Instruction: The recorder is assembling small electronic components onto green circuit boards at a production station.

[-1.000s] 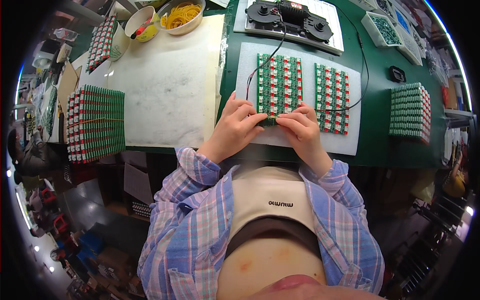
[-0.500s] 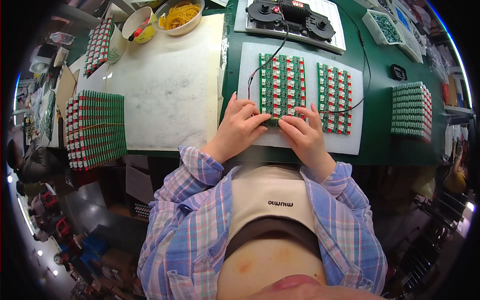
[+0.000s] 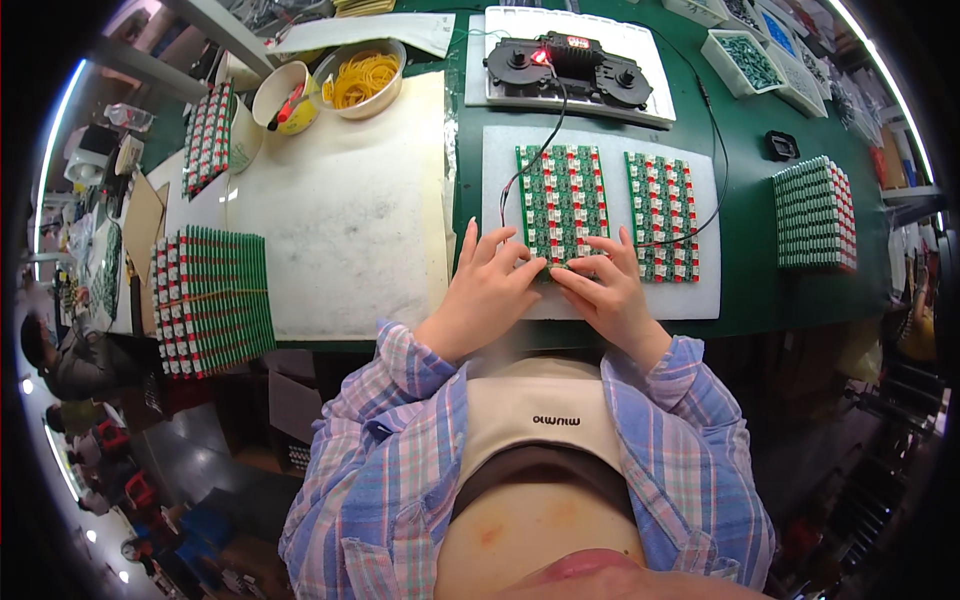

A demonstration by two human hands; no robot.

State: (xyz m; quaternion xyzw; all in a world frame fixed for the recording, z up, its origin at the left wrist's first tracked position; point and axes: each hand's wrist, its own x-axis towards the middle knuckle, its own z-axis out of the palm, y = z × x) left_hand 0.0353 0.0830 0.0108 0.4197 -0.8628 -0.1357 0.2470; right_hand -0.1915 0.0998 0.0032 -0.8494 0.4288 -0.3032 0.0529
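Observation:
My left hand [image 3: 488,290] and my right hand [image 3: 608,290] rest side by side on a white foam pad [image 3: 700,295], fingertips meeting at the near edge of a green circuit-board panel [image 3: 562,195] with rows of red and white parts. Both hands press or pinch that near edge; what lies under the fingertips is hidden. A second like panel [image 3: 662,212] lies just right of it. Thin black and red wires [image 3: 520,175] run from the first panel to a black test unit [image 3: 565,65] with a red light, on a white tray at the back.
A large white foam sheet [image 3: 345,210] covers the left of the green table. Stacks of green panels sit at the left [image 3: 210,300], far left back [image 3: 207,135] and right [image 3: 815,212]. A bowl of yellow rubber bands [image 3: 362,75], a cup [image 3: 282,95] and part bins [image 3: 750,55] stand at the back.
Both hands stay at the near edge of the left panel with only small finger shifts. The view has shifted slightly.

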